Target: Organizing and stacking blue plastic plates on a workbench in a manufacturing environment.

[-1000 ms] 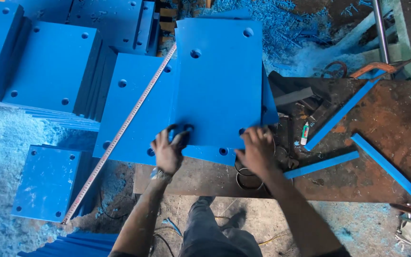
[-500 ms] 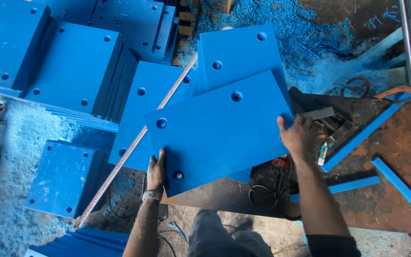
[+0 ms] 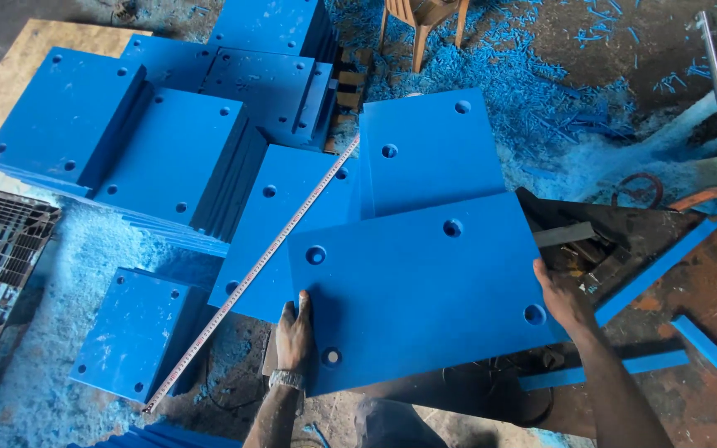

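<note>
Presently, one item in hand: a large flat blue plastic plate (image 3: 425, 290) with round drilled holes near its corners, held level above the front edge of the rusty brown metal bench (image 3: 707, 307). The left hand (image 3: 294, 332) is clasped on the plate's near left edge, beside a corner hole; the right hand (image 3: 564, 299) is clasped on its right edge, next to another hole. Beneath and behind it lie two more blue drilled plates (image 3: 429, 153), with a yellow-white measuring tape (image 3: 259, 270) stretched slantwise across them down to the floor. Further stacks of like plates (image 3: 172, 158) stand at left among blue shavings (image 3: 541, 91). Narrow blue plastic strips (image 3: 657, 265) lie at the bench's right side. Handling judgement: opposite-edge grips suit so broad a sheet; keeping it level and clear of the tape should prevent snagging.
</note>
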